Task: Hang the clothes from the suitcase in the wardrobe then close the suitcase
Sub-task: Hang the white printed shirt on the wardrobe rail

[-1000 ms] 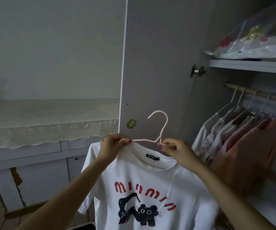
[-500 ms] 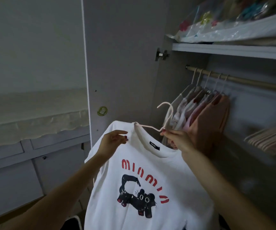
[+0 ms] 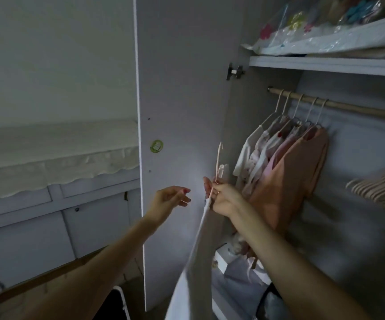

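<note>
My right hand [image 3: 221, 197] grips a pale pink hanger [image 3: 219, 162] at its neck, with a white T-shirt [image 3: 193, 262] hanging from it, turned edge-on to me. The hanger's hook points up, in front of the open wardrobe door [image 3: 182, 88]. My left hand [image 3: 170, 199] is off the shirt, just to its left, fingers loosely curled and holding nothing. To the right a wooden rail [image 3: 348, 107] carries several hung clothes [image 3: 284, 162] in white, pink and peach. The suitcase is out of sight.
A shelf [image 3: 325, 64] above the rail holds a plastic-wrapped bundle [image 3: 325, 31]. A stack of bare hangers [image 3: 381, 185] sits at the right. Boxes and bags [image 3: 240, 273] lie on the wardrobe floor. A low cabinet with a lace cover [image 3: 55, 158] stands at the left.
My left hand has let go of the shirt's shoulder. My right hand has turned the hanger and shirt edge-on and carried them toward the rail. The view has swung right.
</note>
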